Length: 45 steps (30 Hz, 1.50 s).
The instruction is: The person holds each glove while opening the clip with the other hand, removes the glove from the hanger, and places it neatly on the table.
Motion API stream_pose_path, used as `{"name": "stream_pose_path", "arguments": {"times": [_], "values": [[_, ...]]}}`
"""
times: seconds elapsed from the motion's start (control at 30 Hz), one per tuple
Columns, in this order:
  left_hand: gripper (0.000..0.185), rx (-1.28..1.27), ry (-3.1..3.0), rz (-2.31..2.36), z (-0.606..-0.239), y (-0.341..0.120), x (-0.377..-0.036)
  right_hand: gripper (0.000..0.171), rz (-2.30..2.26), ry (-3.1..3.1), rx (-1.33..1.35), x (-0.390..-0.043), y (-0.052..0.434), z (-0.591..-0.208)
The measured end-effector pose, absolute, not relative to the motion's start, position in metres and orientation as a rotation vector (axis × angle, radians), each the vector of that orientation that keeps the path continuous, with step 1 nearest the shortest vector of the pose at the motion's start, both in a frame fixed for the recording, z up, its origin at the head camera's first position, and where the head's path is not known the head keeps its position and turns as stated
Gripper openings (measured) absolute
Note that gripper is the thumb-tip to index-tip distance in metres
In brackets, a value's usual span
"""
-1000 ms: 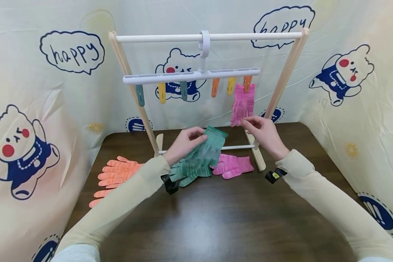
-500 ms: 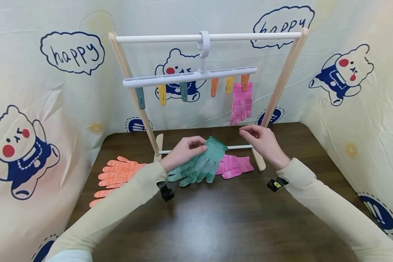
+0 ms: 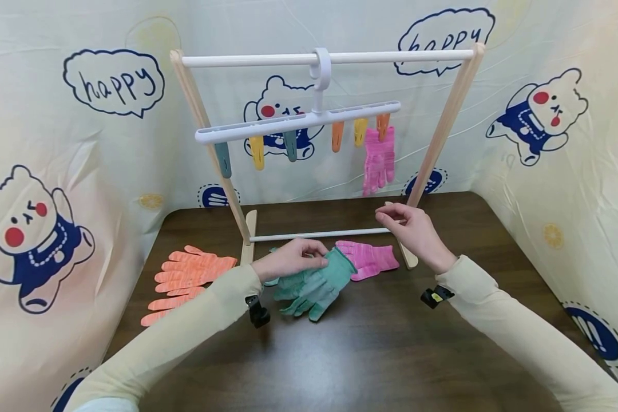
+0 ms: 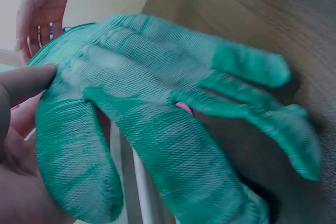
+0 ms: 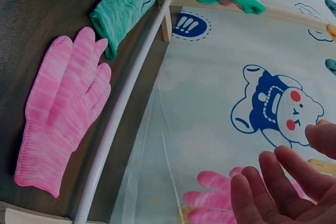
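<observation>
Green glove [image 3: 316, 282]: knit, pinched near the cuff by the left hand [image 3: 288, 260]; glove fingers trail low over the tabletop [image 3: 371, 355], pointing toward the person. A second green glove [image 5: 122, 10] lies under it by the rack foot.
Left hand: thumb and fingers curled round the glove's cuff end; in the wrist view a thumb [image 4: 23, 85] presses on the knit.
Right hand [image 3: 412, 229]: raised just in front of the rack's lower rail [image 3: 319, 234], fingers loosely bent with thumb and forefinger close together, holding nothing; fingertips [image 5: 273, 182] appear relaxed in the wrist view.
Pink glove, flat [image 3: 369, 258]: on the tabletop just right of the green glove, between the two hands, below the rail.
Pink glove, hung [image 3: 379, 159]: clipped by the cuff to the rightmost peg of the hanger [image 3: 298, 121], fingers down.
Hanger: white bar with coloured pegs, hooked on the rack's top rail [image 3: 329, 58], tilted down at its left end.
Orange gloves [image 3: 185, 280]: on the tabletop, left of the rack foot, well apart from the hands.
Backdrop: cream sheet [image 3: 82, 143] with cartoon bears.
</observation>
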<state>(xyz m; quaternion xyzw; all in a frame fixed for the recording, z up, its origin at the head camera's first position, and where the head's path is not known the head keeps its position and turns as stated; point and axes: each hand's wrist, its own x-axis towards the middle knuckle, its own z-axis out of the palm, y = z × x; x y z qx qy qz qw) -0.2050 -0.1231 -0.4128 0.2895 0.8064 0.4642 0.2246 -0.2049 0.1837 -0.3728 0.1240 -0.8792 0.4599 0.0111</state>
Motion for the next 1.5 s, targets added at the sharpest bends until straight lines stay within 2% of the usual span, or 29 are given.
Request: {"name": "stream_pose_path", "arguments": {"times": [0.47,0.9,1.1,1.5], "values": [[0.01,0.825,2.091,1.042,-0.439,-0.128,-0.21,0.037,1.415,-2.79,0.399,-0.203,0.188,-0.384],[0.003,0.951,2.371,0.714,-0.451,-0.118,-0.206,0.037,1.405,-2.823,0.407,-0.207,0.192,-0.394],[0.01,0.865,2.484,0.553,-0.452,-0.112,-0.198,0.037,1.4,-2.849,0.395,-0.206,0.193,-0.397],[0.006,0.843,2.619,0.384,-0.473,-0.109,-0.192,0.039,1.387,-2.862,0.376,-0.204,0.194,-0.403]]}}
